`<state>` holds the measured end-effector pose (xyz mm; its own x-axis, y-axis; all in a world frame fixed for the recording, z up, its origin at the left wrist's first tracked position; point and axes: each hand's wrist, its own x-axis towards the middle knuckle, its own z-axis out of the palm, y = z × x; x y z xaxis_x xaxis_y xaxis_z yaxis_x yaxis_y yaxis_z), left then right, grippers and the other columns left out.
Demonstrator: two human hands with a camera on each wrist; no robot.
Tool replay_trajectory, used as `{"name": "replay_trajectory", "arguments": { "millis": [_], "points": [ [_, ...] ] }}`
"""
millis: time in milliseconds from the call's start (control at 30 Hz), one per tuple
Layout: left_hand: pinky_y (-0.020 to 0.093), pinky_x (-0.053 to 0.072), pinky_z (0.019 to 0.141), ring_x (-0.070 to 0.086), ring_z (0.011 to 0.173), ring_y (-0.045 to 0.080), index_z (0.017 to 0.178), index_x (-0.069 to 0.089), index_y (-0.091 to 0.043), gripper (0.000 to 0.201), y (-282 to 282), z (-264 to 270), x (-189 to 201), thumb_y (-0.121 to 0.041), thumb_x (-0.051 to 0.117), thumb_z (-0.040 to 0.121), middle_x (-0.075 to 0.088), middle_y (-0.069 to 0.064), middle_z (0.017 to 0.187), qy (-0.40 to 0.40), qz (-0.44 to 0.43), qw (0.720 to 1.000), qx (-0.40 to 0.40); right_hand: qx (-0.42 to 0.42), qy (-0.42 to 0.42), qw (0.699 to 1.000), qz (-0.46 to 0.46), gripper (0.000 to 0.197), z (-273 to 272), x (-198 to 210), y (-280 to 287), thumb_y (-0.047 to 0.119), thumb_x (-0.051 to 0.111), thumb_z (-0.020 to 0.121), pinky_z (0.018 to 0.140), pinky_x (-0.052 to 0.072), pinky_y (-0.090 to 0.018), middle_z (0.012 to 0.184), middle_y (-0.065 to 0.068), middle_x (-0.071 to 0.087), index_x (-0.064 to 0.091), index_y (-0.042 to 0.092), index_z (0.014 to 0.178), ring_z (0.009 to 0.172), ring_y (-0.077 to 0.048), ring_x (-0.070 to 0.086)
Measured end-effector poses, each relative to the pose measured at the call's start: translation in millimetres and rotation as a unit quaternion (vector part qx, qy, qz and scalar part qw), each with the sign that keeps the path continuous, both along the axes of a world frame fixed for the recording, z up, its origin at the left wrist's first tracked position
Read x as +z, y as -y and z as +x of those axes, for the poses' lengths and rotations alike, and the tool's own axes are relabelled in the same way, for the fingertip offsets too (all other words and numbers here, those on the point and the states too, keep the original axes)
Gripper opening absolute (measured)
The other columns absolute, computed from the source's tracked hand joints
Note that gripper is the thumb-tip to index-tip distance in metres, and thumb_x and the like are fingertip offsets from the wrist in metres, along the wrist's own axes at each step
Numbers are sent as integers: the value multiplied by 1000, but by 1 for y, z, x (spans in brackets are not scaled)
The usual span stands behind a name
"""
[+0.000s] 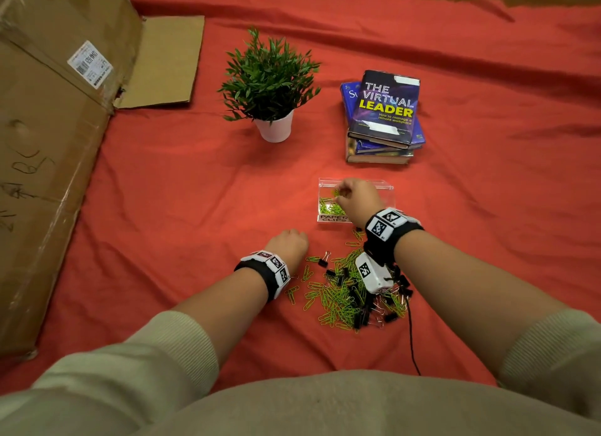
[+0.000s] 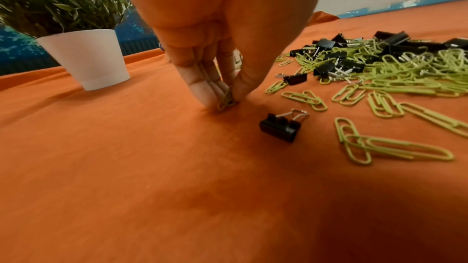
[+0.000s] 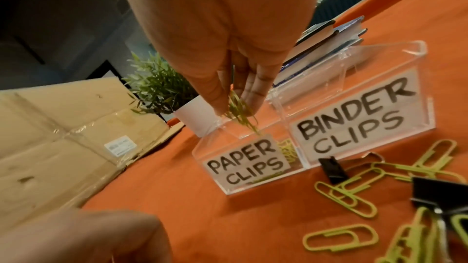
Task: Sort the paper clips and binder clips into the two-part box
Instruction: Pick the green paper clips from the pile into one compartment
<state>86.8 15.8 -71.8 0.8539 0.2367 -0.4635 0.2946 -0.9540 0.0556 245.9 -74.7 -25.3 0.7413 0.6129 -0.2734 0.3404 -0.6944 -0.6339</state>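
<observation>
Green wire paper clips (image 3: 240, 114) in right grip (image 3: 235, 105) over clear box (image 3: 336, 95), left grip (image 2: 222, 91) pinching one

Near centre on the cloth (image 1: 162, 191): heap of paper clips (image 1: 331, 302) and binder clips (image 1: 361, 282) mixed together. Just beyond it, the two-part box (image 1: 387, 191), paper clips compartment (image 3: 243, 165) left, binder clips compartment (image 3: 354, 115) right. Farther off, stack of books (image 1: 383, 116) behind the box, potted plant (image 1: 270, 84) to their left. Far left, cardboard box (image 1: 55, 142).
</observation>
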Motion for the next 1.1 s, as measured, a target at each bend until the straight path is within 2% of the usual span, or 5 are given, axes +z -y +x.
{"name": "replay_trajectory", "arguments": {
  "millis": [100,233,433,933,1100],
  "points": [
    [44,45,96,50,118,36,122,46,2,32,1,1,-3,1,43,90,53,20,124,-7,-16,999,32,38,32,999,-16,28,-4,-1,11,9,61,86,89,47,-29,113,-10,65,62,7,114,102,-22,61],
    [43,44,101,46,122,34,123,46,2,34,0,4,-5,-3,50,90,50,19,127,-4,-46,996,81,115,53,992,-29,24,-28,-3,33,9,57,87,86,45,-22,112,-6,63,64,9,111,103,-19,61],
    [45,45,98,45,120,34,118,50,0,28,-1,4,1,-7,49,91,46,16,124,-1,-62,994,89,294,86,929,-208,46,-49,-32,66,-2,54,78,96,46,-40,115,-8,49,54,7,123,109,-26,47],
    [39,43,95,44,120,31,119,45,-2,37,9,-4,4,8,42,83,51,16,125,21,-15,998,64,289,94,931,-202,30,-47,-46,82,-6,50,80,95,39,-33,113,-9,54,57,7,107,110,-26,45],
    [43,47,92,44,118,32,119,44,0,38,13,-7,4,11,42,82,45,16,124,20,-4,999,41,121,-73,983,-120,10,-38,-30,75,10,48,94,65,48,-22,95,-4,62,58,10,96,73,-12,53]
  ]
}}
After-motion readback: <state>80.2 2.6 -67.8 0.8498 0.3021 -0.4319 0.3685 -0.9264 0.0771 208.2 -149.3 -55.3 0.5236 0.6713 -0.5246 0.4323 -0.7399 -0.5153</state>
